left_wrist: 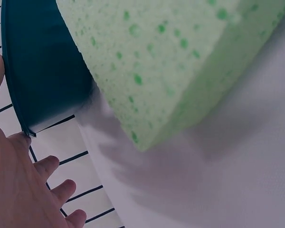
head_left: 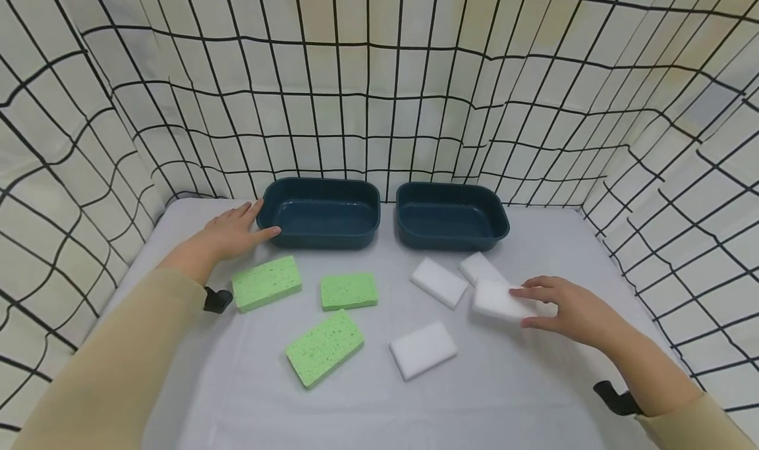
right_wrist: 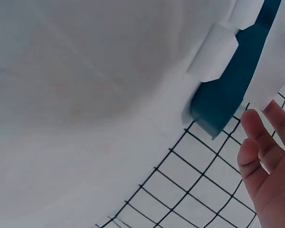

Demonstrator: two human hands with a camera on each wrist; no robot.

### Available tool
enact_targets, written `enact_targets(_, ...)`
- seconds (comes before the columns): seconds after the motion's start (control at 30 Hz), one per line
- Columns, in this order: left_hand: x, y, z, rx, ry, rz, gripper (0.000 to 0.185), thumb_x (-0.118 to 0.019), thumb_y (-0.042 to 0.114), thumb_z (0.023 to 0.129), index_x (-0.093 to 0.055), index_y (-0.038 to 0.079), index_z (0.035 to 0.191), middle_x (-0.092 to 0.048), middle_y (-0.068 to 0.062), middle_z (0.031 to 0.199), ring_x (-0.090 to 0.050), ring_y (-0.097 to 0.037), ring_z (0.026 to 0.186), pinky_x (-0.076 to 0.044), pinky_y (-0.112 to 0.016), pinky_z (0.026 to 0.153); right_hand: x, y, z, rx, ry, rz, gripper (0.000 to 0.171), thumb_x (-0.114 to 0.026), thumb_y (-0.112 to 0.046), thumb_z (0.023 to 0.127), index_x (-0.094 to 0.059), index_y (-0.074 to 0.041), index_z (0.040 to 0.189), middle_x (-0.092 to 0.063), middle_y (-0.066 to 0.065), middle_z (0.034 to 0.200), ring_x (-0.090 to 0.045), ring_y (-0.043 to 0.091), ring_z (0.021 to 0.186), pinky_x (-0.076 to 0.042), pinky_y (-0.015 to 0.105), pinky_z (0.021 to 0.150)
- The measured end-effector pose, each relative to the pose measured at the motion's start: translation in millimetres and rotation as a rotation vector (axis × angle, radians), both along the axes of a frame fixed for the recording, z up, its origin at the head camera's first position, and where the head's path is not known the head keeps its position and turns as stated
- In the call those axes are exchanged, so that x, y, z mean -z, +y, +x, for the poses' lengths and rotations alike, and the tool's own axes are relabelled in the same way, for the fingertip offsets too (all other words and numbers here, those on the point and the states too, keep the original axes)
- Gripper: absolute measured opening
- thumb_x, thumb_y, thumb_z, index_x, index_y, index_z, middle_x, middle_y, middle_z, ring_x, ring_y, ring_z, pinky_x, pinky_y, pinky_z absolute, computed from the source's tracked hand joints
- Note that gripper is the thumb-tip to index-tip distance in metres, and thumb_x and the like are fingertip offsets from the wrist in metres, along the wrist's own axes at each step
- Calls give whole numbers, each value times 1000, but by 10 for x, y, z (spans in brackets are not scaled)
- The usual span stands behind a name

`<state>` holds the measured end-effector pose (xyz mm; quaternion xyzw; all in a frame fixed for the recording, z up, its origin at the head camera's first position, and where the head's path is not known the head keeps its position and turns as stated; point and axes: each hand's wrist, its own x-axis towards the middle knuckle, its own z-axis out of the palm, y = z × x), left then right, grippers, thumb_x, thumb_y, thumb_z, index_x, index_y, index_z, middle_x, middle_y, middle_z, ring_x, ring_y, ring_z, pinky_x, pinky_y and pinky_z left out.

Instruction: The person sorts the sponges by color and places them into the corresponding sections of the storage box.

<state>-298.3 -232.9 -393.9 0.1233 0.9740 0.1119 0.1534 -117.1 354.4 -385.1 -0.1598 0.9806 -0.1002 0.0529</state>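
My left hand (head_left: 234, 232) lies with spread fingers against the left end of a dark teal bin (head_left: 320, 240), thumb at its near rim. Just below that hand is a green speckled sponge (head_left: 267, 283), which looms large in the left wrist view. Two more green sponges, one (head_left: 348, 290) by the bin and another (head_left: 325, 348) nearer, lie on the cloth. Between thumb and fingers, my right hand (head_left: 572, 310) pinches a white sponge (head_left: 498, 300), raised at a tilt over the table. It partly covers another white sponge (head_left: 479, 265) behind it.
A second teal bin (head_left: 450, 242) stands to the right of the first. Two other white sponges, one (head_left: 439, 282) before this bin and one (head_left: 423, 350) nearer, lie on the white tablecloth (head_left: 332, 417). Black wire grid (head_left: 367, 94) encloses the back and sides.
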Motion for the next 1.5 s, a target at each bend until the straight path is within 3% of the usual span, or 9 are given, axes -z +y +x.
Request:
enact_targets(0.2, -38, -14, 21, -7, -11, -4, 104, -29, 77, 93, 3, 3, 158, -1, -33, 160, -5, -57, 143, -8, -72, 111, -76, -210, -297, -36, -8, -17, 56, -83, -38, 80, -67, -26, 132, -60, 9, 134, -54, 35, 123, -50, 55, 95)
enact_targets(0.43, 6, -48, -14, -26, -12, -4, 106, -28, 79, 92, 4, 4, 158, -1, -33, 159, -5, -59, 141, -8, -72, 111, -169, -593, -782, -109, -9, -38, 55, -80, -39, 83, -65, -27, 134, -57, 10, 138, -54, 34, 124, -48, 55, 98)
enact_targets(0.63, 42, -37, -18, -30, -27, -1, 105, -28, 80, 92, 6, 6, 158, -1, -32, 160, -5, -59, 142, -7, -72, 111, -297, -1037, -1199, -152, -25, -35, 55, -74, -51, 85, -63, -33, 136, -54, 3, 142, -59, 25, 115, -50, 48, 95)
enact_targets(0.9, 60, -24, -19, -29, -23, 12, 103, -30, 78, 93, 5, 7, 159, -2, -31, 160, -6, -58, 142, -8, -72, 111, -432, -1708, -1676, -190, -39, -67, 54, -74, -52, 85, -62, -37, 136, -52, -4, 143, -57, 18, 101, -49, 38, 89)
enact_targets(1.13, 77, -13, -22, -30, -23, 10, 103, -28, 79, 92, 6, 9, 159, -3, -31, 160, -6, -58, 142, -9, -72, 111, -464, -2144, -1892, -220, -77, -119, 53, -74, -50, 86, -61, -37, 136, -49, -2, 146, -55, 17, 121, -47, 40, 100)
enact_targets(1.27, 75, -11, -16, -39, -15, 8, 103, -28, 79, 92, 6, 8, 159, -3, -31, 160, -7, -58, 142, -10, -72, 111, -453, -2331, -1976, -234, -85, -85, 54, -73, -50, 87, -60, -36, 137, -49, 0, 147, -47, 20, 131, -42, 42, 107)
enact_targets(1.5, 66, -19, -15, -38, -4, 4, 105, -27, 81, 91, 6, 9, 159, -4, -31, 160, -7, -57, 143, -10, -72, 112, -313, -2601, -2135, -246, -137, -46, 54, -71, -52, 88, -59, -36, 139, -49, -1, 146, -43, 21, 135, -36, 45, 111)
